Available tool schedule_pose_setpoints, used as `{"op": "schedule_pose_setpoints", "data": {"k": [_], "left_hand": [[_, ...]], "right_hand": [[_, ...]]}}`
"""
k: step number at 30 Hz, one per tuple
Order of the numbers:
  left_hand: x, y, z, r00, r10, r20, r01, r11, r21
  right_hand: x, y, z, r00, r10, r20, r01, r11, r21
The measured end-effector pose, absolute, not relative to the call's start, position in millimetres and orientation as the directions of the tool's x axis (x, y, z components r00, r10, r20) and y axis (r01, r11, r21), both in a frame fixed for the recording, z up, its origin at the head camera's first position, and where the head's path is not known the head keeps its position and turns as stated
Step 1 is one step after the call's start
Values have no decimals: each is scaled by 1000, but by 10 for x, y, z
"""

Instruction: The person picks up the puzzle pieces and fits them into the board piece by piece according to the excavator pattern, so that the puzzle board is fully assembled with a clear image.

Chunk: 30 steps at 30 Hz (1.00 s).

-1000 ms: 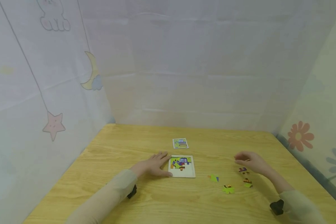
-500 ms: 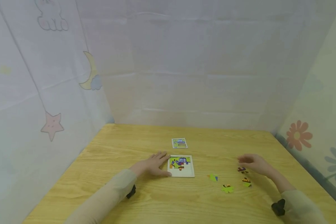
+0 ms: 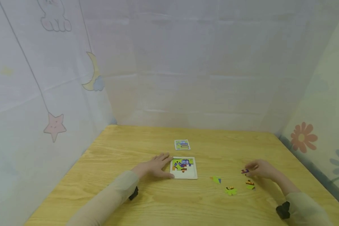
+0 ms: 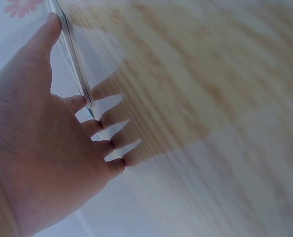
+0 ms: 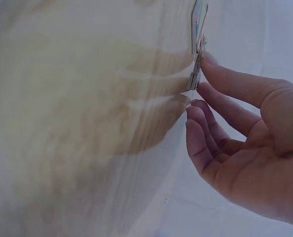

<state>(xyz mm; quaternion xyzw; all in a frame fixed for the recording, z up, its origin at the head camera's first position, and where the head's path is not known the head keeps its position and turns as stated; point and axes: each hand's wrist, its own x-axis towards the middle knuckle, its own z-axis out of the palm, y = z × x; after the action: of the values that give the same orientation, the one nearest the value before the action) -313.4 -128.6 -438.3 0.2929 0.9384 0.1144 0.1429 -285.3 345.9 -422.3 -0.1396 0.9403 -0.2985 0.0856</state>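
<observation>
Left hand (image 3: pixel 156 166) flat on the wooden table (image 3: pixel 124 141), fingers straight and spread wide, thumb and forefinger touching the left edge of the white puzzle board (image 3: pixel 190 174). Board lies flat mid-table; its upper part is filled with joined pieces showing a purple vehicle on green, while the lower strip and lower right are bare white. Right hand (image 3: pixel 262 169) is off to the right, well apart from the board, fingers curled, thumb and forefinger narrow, pinching the red-and-purple piece (image 3: pixel 244 171) at table level; the right wrist view shows both fingertips on it, exact lift unclear. Three loose pieces lie between that hand and the board or nearer the person: green piece with blue corner (image 3: pixel 216 180) just right of the board, green piece with dark top (image 3: pixel 230 191) closer in, and striped green piece (image 3: pixel 250 185) just below the right hand. Picture card (image 3: pixel 182 145) lies flat beyond the board, apart from it. Pale cloth walls behind carry a pink star (image 3: pixel 55 125) and red flower (image 3: pixel 303 137).
</observation>
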Motion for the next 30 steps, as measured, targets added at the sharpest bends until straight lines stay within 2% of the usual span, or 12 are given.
{"op": "schedule_pose_setpoints", "data": {"k": [12,30], "left_hand": [[-3133,-1301,-4413,-794,572,-207,504,809,302],[-3136,-1290,-4375,-784,587,-202,522,799,298]], "right_hand": [[-2843,3433,-4229,-970,-229,-78,-158,844,-513],[-2844,3487,-4208,-974,-198,-106,-110,832,-543]]}}
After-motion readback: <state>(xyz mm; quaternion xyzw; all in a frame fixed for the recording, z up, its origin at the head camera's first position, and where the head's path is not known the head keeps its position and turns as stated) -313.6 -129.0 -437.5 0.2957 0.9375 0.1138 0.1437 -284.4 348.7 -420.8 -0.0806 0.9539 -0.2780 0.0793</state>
